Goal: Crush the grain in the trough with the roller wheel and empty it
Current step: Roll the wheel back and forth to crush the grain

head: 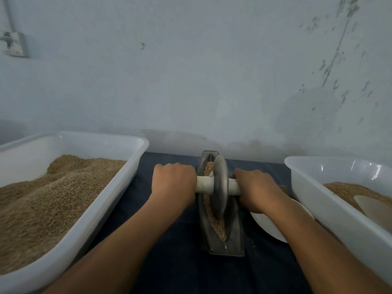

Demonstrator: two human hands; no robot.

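Head cam: both hands (174,183) (255,188) round roller wheel (220,185) axle, grain tubs (118,187) (307,187) L & R.

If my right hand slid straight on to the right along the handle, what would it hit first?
Probably the white plastic tub of grain on the right; the right hand is near its wall. The white plate lies lower, though depth is unclear.

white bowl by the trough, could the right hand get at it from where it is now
Probably yes. The white bowl lies right under the right hand and forearm with nothing between, but that hand grips the roller handle and would need to let go first.
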